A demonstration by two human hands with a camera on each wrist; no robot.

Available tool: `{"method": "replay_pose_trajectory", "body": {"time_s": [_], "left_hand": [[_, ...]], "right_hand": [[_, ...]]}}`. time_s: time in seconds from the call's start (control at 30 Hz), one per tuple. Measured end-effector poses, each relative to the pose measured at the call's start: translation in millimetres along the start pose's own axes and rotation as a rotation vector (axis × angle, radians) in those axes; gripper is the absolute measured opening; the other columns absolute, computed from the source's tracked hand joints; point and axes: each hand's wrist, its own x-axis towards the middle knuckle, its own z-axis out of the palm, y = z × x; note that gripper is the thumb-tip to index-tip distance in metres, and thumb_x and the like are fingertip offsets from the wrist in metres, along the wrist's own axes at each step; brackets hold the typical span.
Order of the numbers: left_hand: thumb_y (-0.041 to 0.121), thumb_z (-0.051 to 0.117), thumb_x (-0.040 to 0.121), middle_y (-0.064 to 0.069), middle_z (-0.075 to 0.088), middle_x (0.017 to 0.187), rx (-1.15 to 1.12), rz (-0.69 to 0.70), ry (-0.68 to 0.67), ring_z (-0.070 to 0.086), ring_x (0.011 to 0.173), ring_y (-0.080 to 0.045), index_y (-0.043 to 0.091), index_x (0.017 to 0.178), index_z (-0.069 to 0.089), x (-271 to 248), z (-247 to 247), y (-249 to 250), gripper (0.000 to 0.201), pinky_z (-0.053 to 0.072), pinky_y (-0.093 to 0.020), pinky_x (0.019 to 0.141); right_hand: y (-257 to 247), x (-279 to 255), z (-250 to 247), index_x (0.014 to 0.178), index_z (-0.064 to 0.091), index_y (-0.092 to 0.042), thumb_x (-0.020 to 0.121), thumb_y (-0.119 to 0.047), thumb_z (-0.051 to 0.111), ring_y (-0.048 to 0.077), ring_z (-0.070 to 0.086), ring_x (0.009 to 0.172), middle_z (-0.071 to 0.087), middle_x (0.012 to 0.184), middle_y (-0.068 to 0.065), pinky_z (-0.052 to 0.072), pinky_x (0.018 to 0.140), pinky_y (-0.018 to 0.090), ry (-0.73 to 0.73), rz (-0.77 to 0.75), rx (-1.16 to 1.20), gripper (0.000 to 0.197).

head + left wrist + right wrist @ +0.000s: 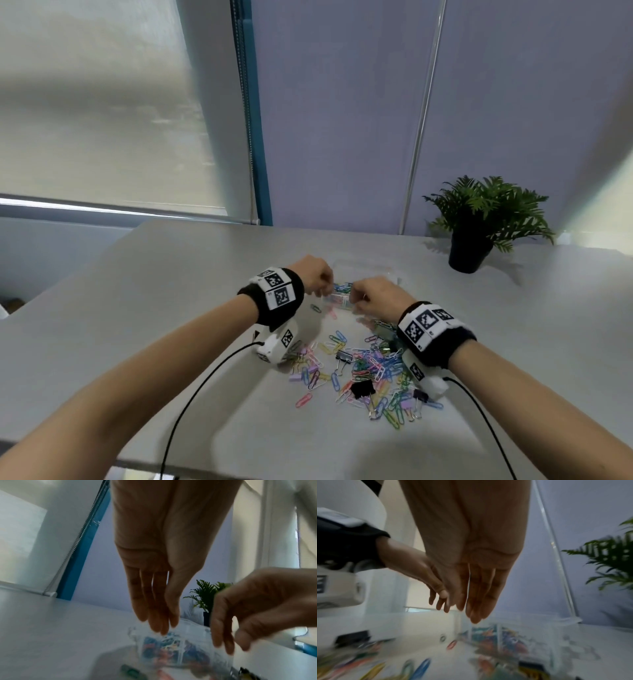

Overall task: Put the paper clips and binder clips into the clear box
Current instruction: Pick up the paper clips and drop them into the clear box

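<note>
Both hands hang over the clear box [368, 270], fingers pointing down. Left hand [313, 274] sits at the box's 9 o'clock edge; in the left wrist view its fingers [155, 609] are straight and close together, tips just above the box, holding nothing that can be seen. Right hand [378, 294] is at the box's 6 o'clock side; from its own wrist camera the fingers [481, 595] also run straight and pressed side by side, tips just over the near wall, while the left wrist view shows them loosely bent downward. Whether either hand touches the box cannot be told through the blur.

Going by size: the grey table [171, 325] fills the lower half of the head view. At its 2 o'clock corner stands a green fern in a dark pot [479, 222], well apart from the work. The clear box lies at the table's centre, toward 12 o'clock from the person, and already has coloured clips inside behind its transparent walls [171, 651]. At 6 o'clock from the box, between the two forearms, spreads a loose heap of coloured paper clips [370, 370], with a few black binder clips [362, 389] mixed in near its 6 o'clock edge. Smallest are stray paper clips: a dark one [315, 307] beside the box's 8 o'clock corner, and a pink one [303, 400] at the heap's 7 o'clock fringe
</note>
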Motion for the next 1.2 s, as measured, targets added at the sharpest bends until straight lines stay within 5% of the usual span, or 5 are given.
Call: {"method": "replay_pose_trajectory", "body": {"time_s": [0.1, 0.23, 0.83, 1.07, 1.2], "left_hand": [[0.02, 0.066, 0.084, -0.015, 0.067, 0.113, 0.137, -0.091, -0.197, 0.06, 0.087, -0.023, 0.002, 0.113, 0.063, -18, 10, -6, 0.034, 0.047, -0.021, 0.063], [0.028, 0.076, 0.074, -0.011, 0.065, 0.115, 0.224, -0.011, -0.251, 0.059, 0.105, -0.027, 0.003, 0.109, 0.064, -30, 40, 6, 0.044, 0.044, -0.029, 0.086], [0.01, 0.061, 0.082, -0.016, 0.067, 0.109, 0.286, -0.018, -0.146, 0.063, 0.102, -0.031, 0.008, 0.102, 0.069, -32, 63, 4, 0.022, 0.051, -0.036, 0.088], [-0.001, 0.052, 0.081, -0.01, 0.072, 0.1, 0.181, 0.018, -0.161, 0.064, 0.093, -0.023, 0.008, 0.096, 0.065, -32, 51, -8, 0.021, 0.051, -0.033, 0.086], [-0.001, 0.053, 0.084, -0.01, 0.073, 0.091, 0.063, 0.055, -0.148, 0.057, 0.064, -0.009, 0.012, 0.084, 0.058, -31, 29, -9, 0.014, 0.046, -0.023, 0.067]], "right_hand": [[-13, -2, 22, 0.102, 0.061, -0.01, 0.079, -0.019, 0.068, 0.025, 0.059, 0.098, 0.064, 0.106, 0.008, 0.046, 0.08, 0.034, -0.253, -0.037, -0.108, 0.025], [-18, 5, 32, 0.103, 0.056, -0.013, 0.073, -0.022, 0.075, 0.022, 0.052, 0.089, 0.057, 0.099, 0.005, 0.038, 0.07, 0.029, -0.269, -0.031, -0.115, 0.037], [-28, -10, 52, 0.081, 0.062, -0.012, 0.082, -0.005, 0.05, 0.03, 0.062, 0.092, 0.069, 0.095, 0.011, 0.051, 0.079, 0.04, -0.136, -0.039, -0.035, 0.014], [-22, -12, 46, 0.073, 0.058, -0.017, 0.078, -0.008, 0.049, 0.028, 0.061, 0.088, 0.069, 0.093, 0.012, 0.049, 0.076, 0.035, -0.126, -0.057, -0.033, 0.014], [-11, -15, 31, 0.074, 0.066, -0.017, 0.076, -0.007, 0.066, 0.005, 0.054, 0.062, 0.065, 0.074, -0.002, 0.044, 0.059, 0.014, -0.204, -0.01, 0.116, 0.01]]}}
